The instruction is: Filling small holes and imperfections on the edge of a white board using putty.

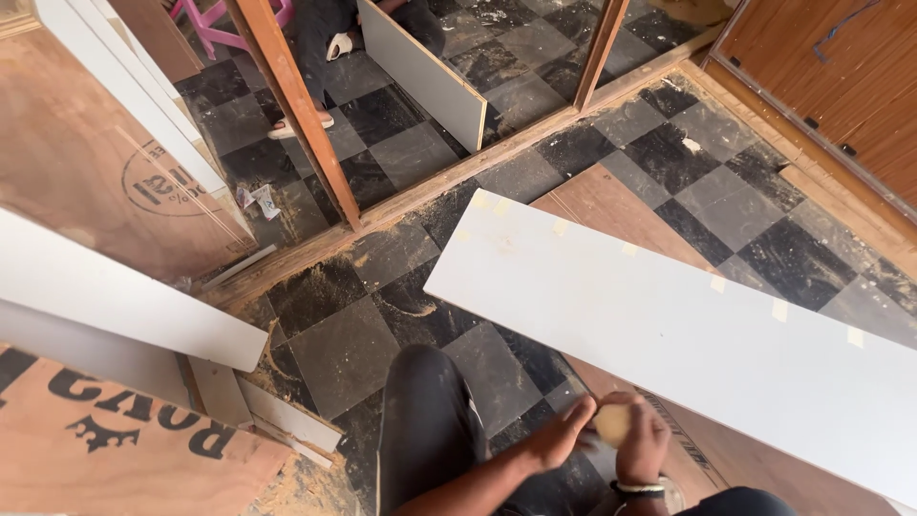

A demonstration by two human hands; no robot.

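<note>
Both the left hand (564,432) and right hand (642,441) curl closed around a small pale roll of tape (611,423), light and easily pinched by its rim, beside the long, stiff white board (669,334).

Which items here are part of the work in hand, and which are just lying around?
In hand:
- left hand and right hand, together on a small pale tan roll
- long white laminated board with tan tape tabs along its far edge, right beside the hands

Lying about:
- brown plywood sheet with black lettering
- white offcut strips
- sawdust
- pink plastic chair
</note>
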